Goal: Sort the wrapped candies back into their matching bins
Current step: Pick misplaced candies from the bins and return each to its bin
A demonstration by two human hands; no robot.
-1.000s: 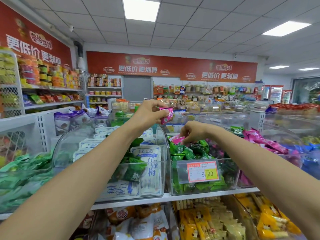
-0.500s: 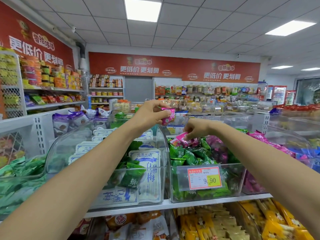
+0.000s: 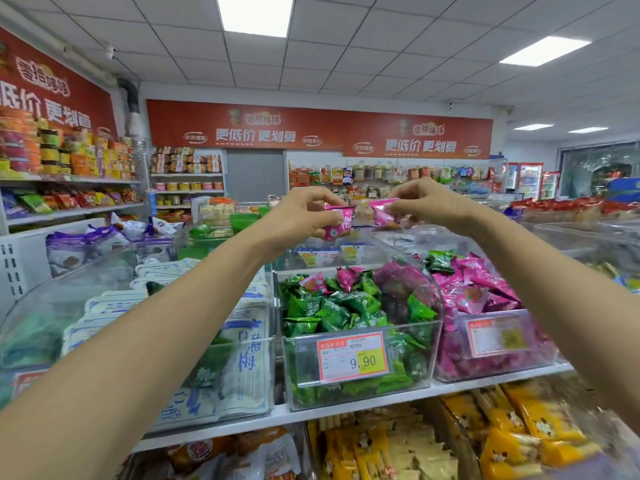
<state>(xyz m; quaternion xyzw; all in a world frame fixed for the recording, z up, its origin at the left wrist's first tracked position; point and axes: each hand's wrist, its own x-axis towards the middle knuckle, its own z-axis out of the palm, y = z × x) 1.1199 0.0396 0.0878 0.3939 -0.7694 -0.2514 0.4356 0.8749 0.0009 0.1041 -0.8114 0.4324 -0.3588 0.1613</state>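
Both my hands are raised above the shelf. My left hand [image 3: 304, 213] pinches a pink wrapped candy [image 3: 338, 224]. My right hand [image 3: 424, 202] pinches a second pink candy [image 3: 382, 213] close beside it. Below stands a clear bin of green candies [image 3: 332, 315] with a few stray pink candies [image 3: 348, 277] on top. To its right is the clear bin of pink candies [image 3: 485, 292], with a green candy [image 3: 440, 261] at its back left.
A bin of white and blue packets [image 3: 242, 358] stands left of the green bin. Yellow snack packs [image 3: 502, 427] fill the lower shelf. A 9.90 price tag [image 3: 351, 356] hangs on the green bin's front. Store shelves line the back walls.
My right hand has risen out of the green bin with a pink candy and come level with my left hand. The view has shifted slightly left.
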